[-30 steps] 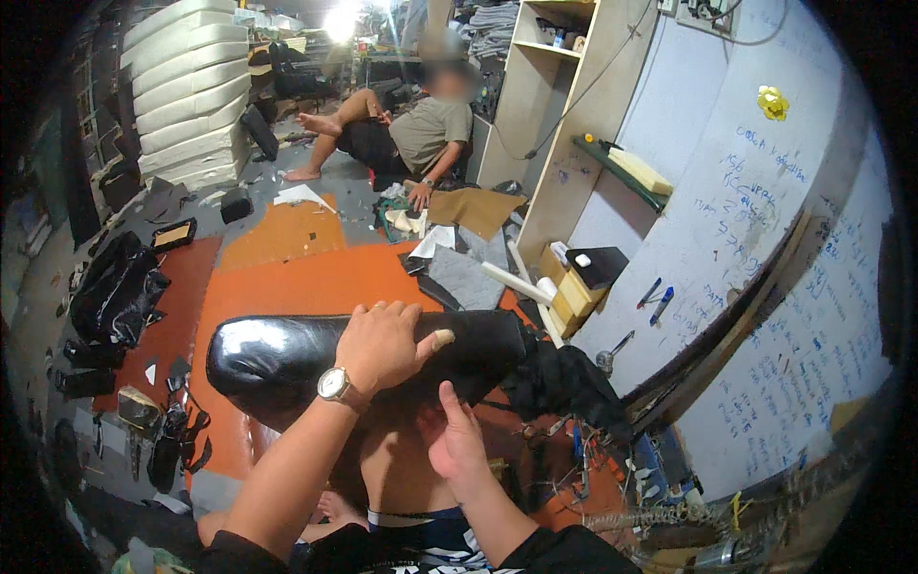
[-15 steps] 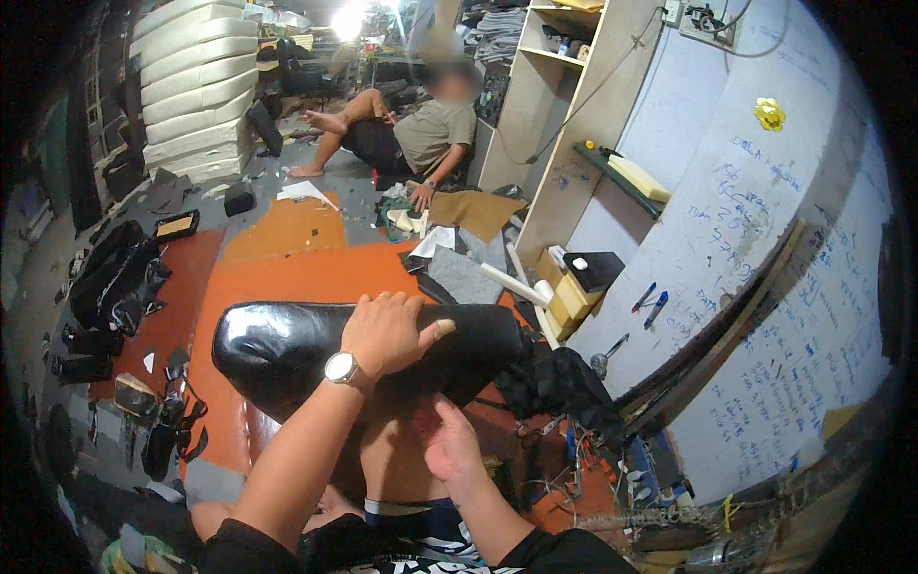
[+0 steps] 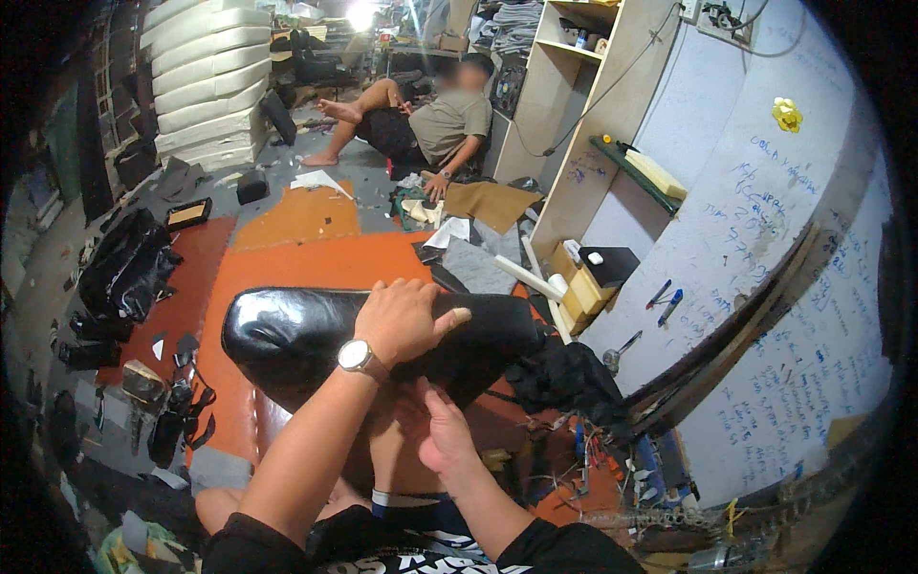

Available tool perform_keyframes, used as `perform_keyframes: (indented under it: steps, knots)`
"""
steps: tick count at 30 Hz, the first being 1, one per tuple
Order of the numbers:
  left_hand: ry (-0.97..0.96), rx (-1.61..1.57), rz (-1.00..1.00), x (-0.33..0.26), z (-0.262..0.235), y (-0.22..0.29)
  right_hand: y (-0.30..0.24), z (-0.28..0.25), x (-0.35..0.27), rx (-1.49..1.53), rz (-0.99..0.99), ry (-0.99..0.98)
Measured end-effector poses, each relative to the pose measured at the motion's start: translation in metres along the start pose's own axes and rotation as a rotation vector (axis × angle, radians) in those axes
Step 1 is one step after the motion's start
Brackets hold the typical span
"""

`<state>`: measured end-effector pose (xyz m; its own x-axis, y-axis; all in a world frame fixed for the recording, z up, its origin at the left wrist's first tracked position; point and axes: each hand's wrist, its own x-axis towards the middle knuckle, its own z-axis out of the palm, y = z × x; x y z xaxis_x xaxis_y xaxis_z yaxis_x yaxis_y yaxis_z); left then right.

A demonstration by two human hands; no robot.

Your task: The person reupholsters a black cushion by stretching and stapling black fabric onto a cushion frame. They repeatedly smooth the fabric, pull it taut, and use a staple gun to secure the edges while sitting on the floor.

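A black, shiny, leather-look padded cushion (image 3: 287, 330) lies crosswise in front of me, over my legs. My left hand (image 3: 402, 320), with a watch on its wrist, grips the cushion from above, its fingers curving over the far edge. The thumb points right, and its tip has a pale covering. Below the cushion's near side is my right hand (image 3: 442, 435), palm turned inward and fingers stretched up to the underside. Some of those fingers lie in shadow, and I can make out nothing held in them.
Orange sheeting (image 3: 287, 258) covers the floor ahead. Black bags (image 3: 124, 263) and scraps lie left. Right are black cloth (image 3: 574, 387), scattered tools (image 3: 593, 450), a shelf unit (image 3: 550, 124) and a marked wall. White foam blocks (image 3: 210, 86) are stacked behind; another person (image 3: 440, 134) reclines on the floor.
The whole view has shifted slightly. My right hand's fingers have moved a little up and left against the cushion's near underside. My left hand keeps its place on the cushion.
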<state>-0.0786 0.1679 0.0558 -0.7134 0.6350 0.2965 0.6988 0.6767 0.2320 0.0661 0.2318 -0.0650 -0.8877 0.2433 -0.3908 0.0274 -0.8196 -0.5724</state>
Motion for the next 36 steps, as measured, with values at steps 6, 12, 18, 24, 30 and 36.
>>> perform_keyframes:
  steps: [6,12,18,24,30,36]
  knots:
    - [0.042,-0.044,0.008,0.001,0.001,0.0,0.009,0.009,0.006,0.045,0.106,-0.06]
    - [0.012,-0.007,0.004,0.001,0.001,0.0,0.016,0.028,-0.007,0.01,-0.031,-0.125]
    - [0.062,-0.036,0.017,-0.001,0.001,0.0,-0.028,0.031,-0.001,0.083,-0.198,0.036]
    - [0.045,-0.016,0.009,0.0,0.002,0.0,-0.027,0.005,0.002,0.138,-0.131,0.177]
    - [0.065,-0.005,0.019,-0.001,0.002,0.001,-0.022,-0.006,0.005,0.242,-0.176,0.026]
    - [0.077,-0.008,0.028,0.0,0.003,0.0,-0.025,-0.004,0.005,0.365,-0.027,-0.013]
